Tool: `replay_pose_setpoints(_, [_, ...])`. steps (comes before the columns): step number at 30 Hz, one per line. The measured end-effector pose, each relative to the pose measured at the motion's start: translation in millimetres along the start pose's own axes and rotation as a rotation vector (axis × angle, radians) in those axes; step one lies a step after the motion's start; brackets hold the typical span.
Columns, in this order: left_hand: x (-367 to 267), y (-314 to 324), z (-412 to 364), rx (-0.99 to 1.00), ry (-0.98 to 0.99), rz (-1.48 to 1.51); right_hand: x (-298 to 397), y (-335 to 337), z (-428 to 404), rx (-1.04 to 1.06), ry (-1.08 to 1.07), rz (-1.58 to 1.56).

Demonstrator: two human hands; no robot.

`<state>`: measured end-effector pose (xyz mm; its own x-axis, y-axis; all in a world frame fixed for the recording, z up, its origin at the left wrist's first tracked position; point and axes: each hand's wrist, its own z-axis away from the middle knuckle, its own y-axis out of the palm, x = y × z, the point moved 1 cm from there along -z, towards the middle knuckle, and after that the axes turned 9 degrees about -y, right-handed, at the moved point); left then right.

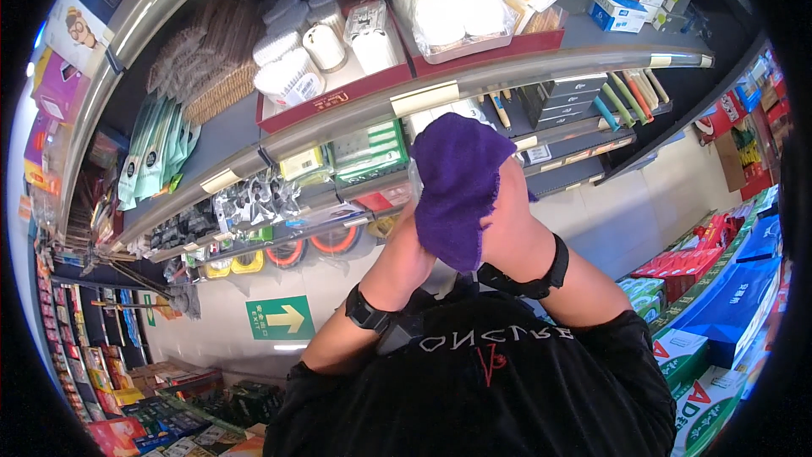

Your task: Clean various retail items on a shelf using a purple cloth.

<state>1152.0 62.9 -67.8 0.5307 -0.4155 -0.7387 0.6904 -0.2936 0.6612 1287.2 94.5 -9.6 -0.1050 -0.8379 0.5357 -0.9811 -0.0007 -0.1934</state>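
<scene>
A purple cloth (453, 184) is bunched up in front of my chest, facing the shelves. My left hand (406, 257) is at its lower left side, and my right hand (510, 222) is at its right side. The cloth covers most of the fingers of both hands. A bit of clear plastic shows along the cloth's left edge, partly hidden. Just beyond the cloth runs the front rail of a shelf (425, 98), with white packs behind and below it.
Above stand a red tray (342, 90) of white cups and a plastic-wrapped pack of white items (447, 13). Bundled wooden sticks (219, 86) lie to the left. Stacked drink cartons (710, 393) stand close on the right. A green floor sign (280, 318) lies at lower left.
</scene>
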Motion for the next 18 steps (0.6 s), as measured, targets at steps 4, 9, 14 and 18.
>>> replay_pose_setpoints(4, [-7, -2, 11, -0.016, 0.122, -0.046, -23, -12, 15, -0.036, 0.211, -0.165])
replay_pose_setpoints(9, [-16, -1, 3, 0.097, 0.084, 0.028, -33, -22, 36, 0.184, 0.103, 0.17])
replay_pose_setpoints(14, [-21, -3, -4, 0.066, 0.073, 0.083, -40, -25, 48, 0.12, 0.142, 0.031])
replay_pose_setpoints(18, [-18, 1, -2, 0.06, 0.108, 0.199, -20, -30, 41, 0.147, 0.109, -0.057])
